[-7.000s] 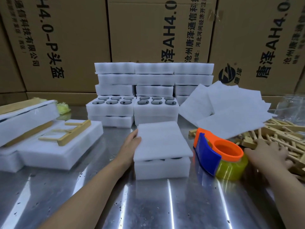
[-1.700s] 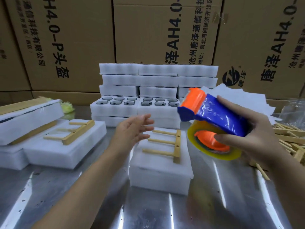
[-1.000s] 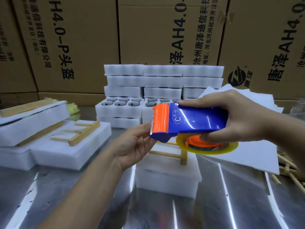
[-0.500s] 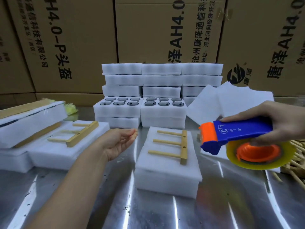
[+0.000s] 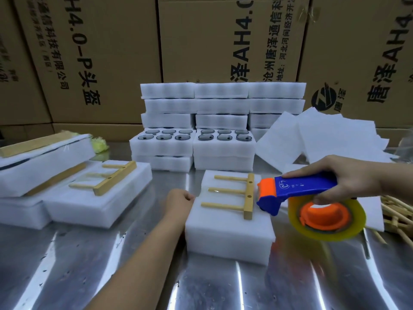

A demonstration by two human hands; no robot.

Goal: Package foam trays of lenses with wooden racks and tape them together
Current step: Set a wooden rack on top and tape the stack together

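Foam tray stack (image 5: 228,233), white and closed under a flat foam cover, sits on the shiny metal table (image 5: 111,260) at the middle of the view, nearest of all the foam. A wooden rack (image 5: 248,195) lies flat on its cover, crossbar to the right and three pegs pointing left.

At the stack's upper left edge the left hand (image 5: 178,198) presses its knuckles against the foam. Its fingers are curled under, and whether they pinch anything cannot be told.

Over the stack's right edge the right hand (image 5: 348,177) wraps around the blue handle of a tape dispenser (image 5: 297,189). The orange head of the dispenser is just beside the rack's crossbar. A yellowish tape roll (image 5: 357,218) on an orange hub hangs below the handle.

To the left lies a finished pack (image 5: 98,204) with a rack on top. Another pack (image 5: 44,162) leans tilted across more foam beside it. At the right edge is a loose pile of wooden racks (image 5: 397,218).

Farther back stand stacked foam trays (image 5: 192,151). Two of them are open on top, with dark round lenses (image 5: 223,137) in their pockets. Loose foam sheets (image 5: 324,135) lean to their right, and printed cardboard boxes (image 5: 111,52) close off the back.
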